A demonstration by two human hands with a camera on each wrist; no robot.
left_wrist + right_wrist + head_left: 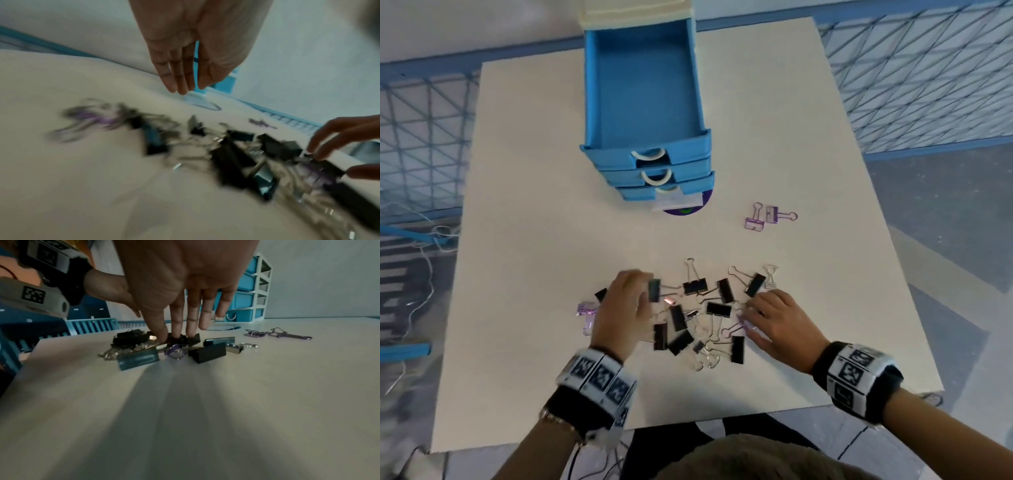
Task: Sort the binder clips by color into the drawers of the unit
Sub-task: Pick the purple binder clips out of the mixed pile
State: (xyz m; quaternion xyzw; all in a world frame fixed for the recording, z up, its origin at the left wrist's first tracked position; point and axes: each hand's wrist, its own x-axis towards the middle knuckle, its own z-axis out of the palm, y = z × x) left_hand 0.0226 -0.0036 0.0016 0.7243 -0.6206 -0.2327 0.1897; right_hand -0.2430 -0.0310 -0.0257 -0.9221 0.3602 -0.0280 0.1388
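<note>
A heap of black binder clips (698,315) lies on the white table (534,205), near the front edge. My left hand (642,291) hovers over the heap's left end with straight fingers and holds nothing; a black clip (654,290) lies at its fingertips. My right hand (751,313) presses straight fingers onto the heap's right end, beside a purple clip (174,351). Another purple clip (587,310) lies left of my left hand. Two purple clips (767,217) lie apart at the right. The blue drawer unit (650,171) stands behind, its top drawer (643,85) pulled out and empty.
A silver clip (770,277) lies at the heap's far right. A purple disc (685,210) pokes out under the unit. Blue mesh fencing (911,85) surrounds the table, and loose cables (424,260) lie on the floor at the left.
</note>
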